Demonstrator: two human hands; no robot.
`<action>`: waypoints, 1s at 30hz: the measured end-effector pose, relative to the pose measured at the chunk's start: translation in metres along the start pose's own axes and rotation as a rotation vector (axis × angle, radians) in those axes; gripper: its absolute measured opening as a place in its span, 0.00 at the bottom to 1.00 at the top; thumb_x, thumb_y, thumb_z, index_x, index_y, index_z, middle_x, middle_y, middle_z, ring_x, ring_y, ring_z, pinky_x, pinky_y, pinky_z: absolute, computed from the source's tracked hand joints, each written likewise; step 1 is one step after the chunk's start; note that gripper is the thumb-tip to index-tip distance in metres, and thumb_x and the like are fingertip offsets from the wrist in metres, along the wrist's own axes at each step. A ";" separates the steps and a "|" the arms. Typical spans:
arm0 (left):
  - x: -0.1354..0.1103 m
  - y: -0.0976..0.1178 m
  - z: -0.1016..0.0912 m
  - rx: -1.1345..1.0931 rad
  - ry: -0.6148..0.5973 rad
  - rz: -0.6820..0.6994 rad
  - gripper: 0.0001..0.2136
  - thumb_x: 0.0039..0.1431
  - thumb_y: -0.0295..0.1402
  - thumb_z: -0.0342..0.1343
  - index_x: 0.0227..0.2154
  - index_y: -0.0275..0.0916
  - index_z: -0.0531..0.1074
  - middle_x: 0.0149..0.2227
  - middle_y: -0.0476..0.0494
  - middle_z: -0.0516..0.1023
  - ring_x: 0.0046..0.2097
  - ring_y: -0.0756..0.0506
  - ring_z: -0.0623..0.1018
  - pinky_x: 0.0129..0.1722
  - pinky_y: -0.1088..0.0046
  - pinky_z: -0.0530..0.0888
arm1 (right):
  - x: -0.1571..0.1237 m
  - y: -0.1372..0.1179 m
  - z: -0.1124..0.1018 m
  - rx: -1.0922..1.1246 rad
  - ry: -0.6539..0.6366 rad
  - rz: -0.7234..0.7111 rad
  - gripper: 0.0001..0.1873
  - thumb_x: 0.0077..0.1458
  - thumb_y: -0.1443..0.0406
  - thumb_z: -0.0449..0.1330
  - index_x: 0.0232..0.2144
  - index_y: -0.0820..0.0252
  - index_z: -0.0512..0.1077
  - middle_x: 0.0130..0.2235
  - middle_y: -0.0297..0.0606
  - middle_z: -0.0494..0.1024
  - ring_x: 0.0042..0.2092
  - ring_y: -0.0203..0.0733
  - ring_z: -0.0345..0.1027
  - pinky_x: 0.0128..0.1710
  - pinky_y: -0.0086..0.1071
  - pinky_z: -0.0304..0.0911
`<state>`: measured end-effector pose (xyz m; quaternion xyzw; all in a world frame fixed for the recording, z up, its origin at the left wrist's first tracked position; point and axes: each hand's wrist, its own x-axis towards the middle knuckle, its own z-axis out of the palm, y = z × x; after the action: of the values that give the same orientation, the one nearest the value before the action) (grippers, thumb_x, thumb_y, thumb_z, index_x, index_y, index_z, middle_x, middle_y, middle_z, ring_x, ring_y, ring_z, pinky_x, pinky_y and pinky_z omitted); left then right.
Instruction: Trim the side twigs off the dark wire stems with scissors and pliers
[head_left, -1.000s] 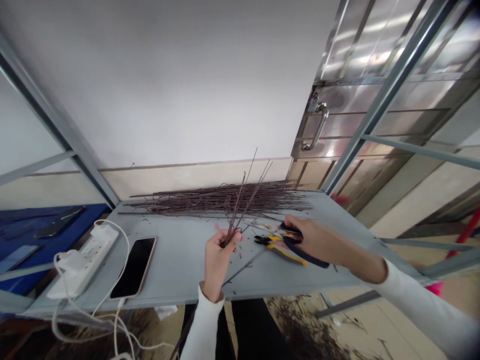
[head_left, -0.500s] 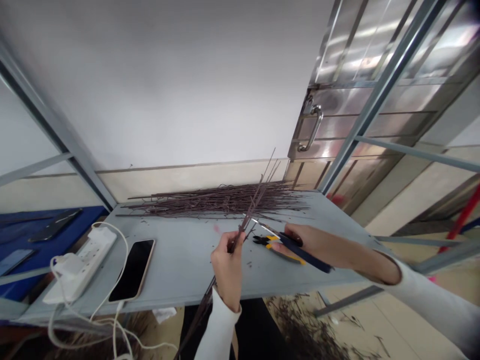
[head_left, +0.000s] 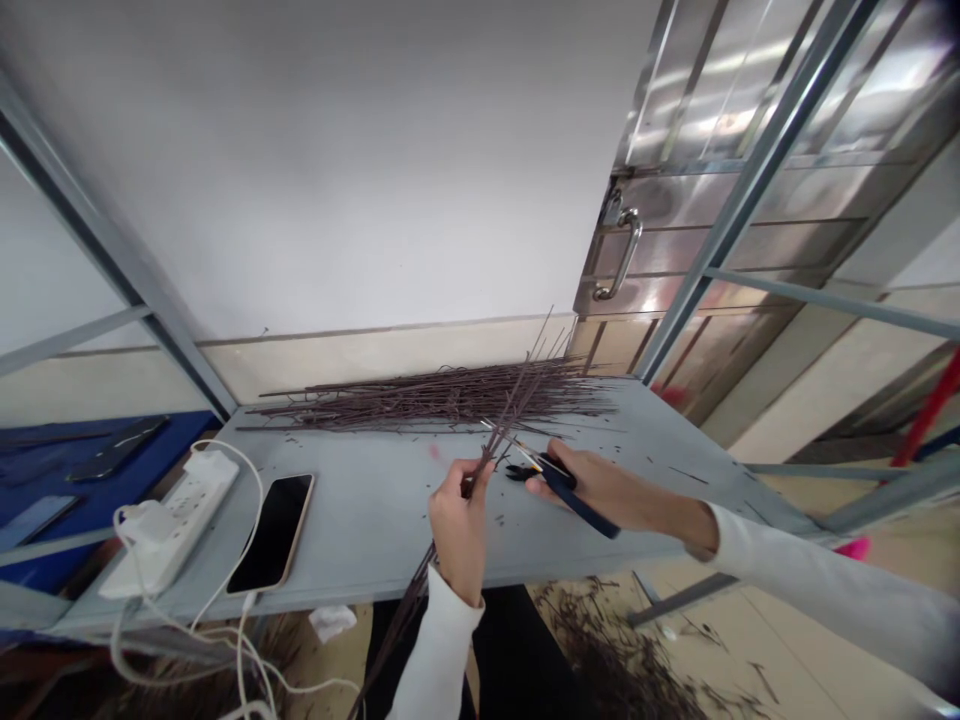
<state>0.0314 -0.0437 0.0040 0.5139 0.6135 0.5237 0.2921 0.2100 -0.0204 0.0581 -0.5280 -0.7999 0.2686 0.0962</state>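
My left hand [head_left: 459, 525] is closed around a bundle of thin dark brown twigs [head_left: 510, 410], which slants up toward the wall and trails down past my wrist. In my right hand [head_left: 592, 485] is a pair of scissors [head_left: 566, 480] with dark blue handles. Their blades reach left and cross the twigs just above my left fingers. Under the scissors lie pliers [head_left: 519, 472] with black jaws, mostly covered by my right hand. Behind both hands, a long pile of similar twigs [head_left: 420, 395] stretches along the back of the grey shelf [head_left: 352, 530].
At the left are a phone [head_left: 271, 530], a white power strip [head_left: 169, 525] and looping white cables [head_left: 259, 655]. Metal uprights [head_left: 720, 230] frame the shelf. Twig scraps [head_left: 615, 650] litter the floor below. A steel door [head_left: 660, 240] stands at the right.
My right hand and the scissors have moved left, and the blades now cross the bundle. The yellow plier handles have become hidden. My left hand keeps its hold on the twigs.
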 end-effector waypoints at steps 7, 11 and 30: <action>0.000 -0.004 -0.007 0.034 0.012 0.005 0.10 0.54 0.42 0.55 0.27 0.41 0.72 0.23 0.49 0.76 0.26 0.46 0.73 0.30 0.73 0.65 | 0.006 0.006 0.013 -0.111 0.178 0.029 0.22 0.50 0.46 0.55 0.22 0.55 0.55 0.20 0.31 0.66 0.23 0.37 0.59 0.22 0.28 0.49; 0.001 -0.005 -0.012 -0.002 0.016 -0.009 0.11 0.54 0.43 0.55 0.29 0.40 0.73 0.25 0.47 0.77 0.28 0.46 0.74 0.30 0.73 0.66 | 0.003 0.001 0.012 -0.101 0.181 0.021 0.22 0.50 0.47 0.54 0.20 0.56 0.55 0.19 0.31 0.64 0.22 0.35 0.57 0.21 0.28 0.48; 0.022 0.002 -0.036 -0.393 -0.066 -0.122 0.13 0.50 0.43 0.59 0.28 0.35 0.72 0.24 0.47 0.77 0.17 0.56 0.60 0.17 0.78 0.57 | -0.024 0.099 0.027 -0.064 0.281 0.265 0.17 0.43 0.51 0.59 0.25 0.53 0.57 0.26 0.38 0.74 0.28 0.47 0.68 0.27 0.35 0.59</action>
<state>-0.0069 -0.0353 0.0200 0.4259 0.5194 0.5976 0.4378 0.2874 -0.0213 -0.0139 -0.6638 -0.7102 0.1770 0.1538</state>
